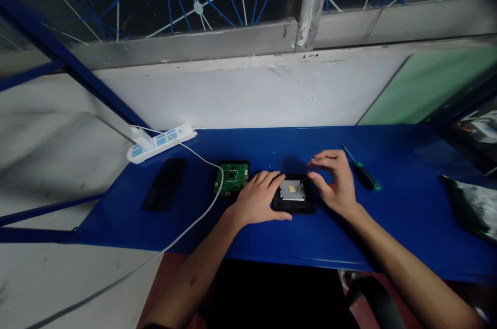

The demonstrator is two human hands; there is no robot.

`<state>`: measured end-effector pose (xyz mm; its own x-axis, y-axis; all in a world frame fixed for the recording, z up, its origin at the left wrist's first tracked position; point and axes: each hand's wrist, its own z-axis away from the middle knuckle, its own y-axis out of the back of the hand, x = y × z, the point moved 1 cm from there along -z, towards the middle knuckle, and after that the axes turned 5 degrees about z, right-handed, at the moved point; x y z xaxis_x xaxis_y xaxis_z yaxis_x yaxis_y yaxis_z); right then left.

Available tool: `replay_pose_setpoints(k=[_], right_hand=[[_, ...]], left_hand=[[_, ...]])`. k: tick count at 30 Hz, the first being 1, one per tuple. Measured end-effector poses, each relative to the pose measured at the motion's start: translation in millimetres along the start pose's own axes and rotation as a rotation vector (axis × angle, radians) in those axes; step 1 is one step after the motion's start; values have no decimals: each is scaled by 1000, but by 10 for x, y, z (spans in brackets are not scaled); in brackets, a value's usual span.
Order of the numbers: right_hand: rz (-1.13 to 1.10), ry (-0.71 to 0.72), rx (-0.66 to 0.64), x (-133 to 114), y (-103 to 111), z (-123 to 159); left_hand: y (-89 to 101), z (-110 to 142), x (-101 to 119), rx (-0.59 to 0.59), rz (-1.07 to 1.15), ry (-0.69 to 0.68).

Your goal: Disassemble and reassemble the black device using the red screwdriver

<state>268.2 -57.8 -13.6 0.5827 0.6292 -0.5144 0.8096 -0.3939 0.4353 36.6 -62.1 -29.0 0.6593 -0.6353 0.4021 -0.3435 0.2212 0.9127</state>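
A blue tabletop (267, 241) ran across the view, against a pale wall (248, 93) with a green panel (430, 88) at its right. Above stood windows in a worn metal frame (306, 8), their dark panes crossed by blue and white lines. Blue metal bars (101, 93) slanted down the left side. At the table's far left edge sat a white power strip (163, 144) with a plug in it, and a pale cable (202, 215) looped over the table and off toward the lower left. A flat dark slab (165, 184) lay near the strip; a green circuit board (233, 178) in a dark housing lay farther right, partly under the cable. On the right were a screwdriver (364, 174) with a green and black handle and a shiny bag (473, 207).

The black case (295, 207), with a silver plate (286, 195) and a small yellowish pad (292, 189) on it, lay between the two hands. The left hand (261, 197) was spread flat at the case's left side — fingers along its upper corner, thumb by its lower edge. The right hand (334, 181) was curled at the opposite side, thumb and forefinger close together beside a thin dark piece (303, 180) over the plate's upper right corner — whether they pinched it, I could not tell.
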Motion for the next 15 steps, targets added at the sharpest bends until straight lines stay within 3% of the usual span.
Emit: replay_pose_setpoints(k=[4,8,12,15], right_hand=[[70,23,109,9,10,-27],[-28,-29,133,6,-1,-13],[-140,-140,45,-36,-15,10],[-181,-114,-16,-49,-11,8]], left_hand=[[-2,4,-4,0,13,2],[0,1,-4,-12,17,6],[8,-2,1,-20,10,15],[9,-2,4,-20,5,11]])
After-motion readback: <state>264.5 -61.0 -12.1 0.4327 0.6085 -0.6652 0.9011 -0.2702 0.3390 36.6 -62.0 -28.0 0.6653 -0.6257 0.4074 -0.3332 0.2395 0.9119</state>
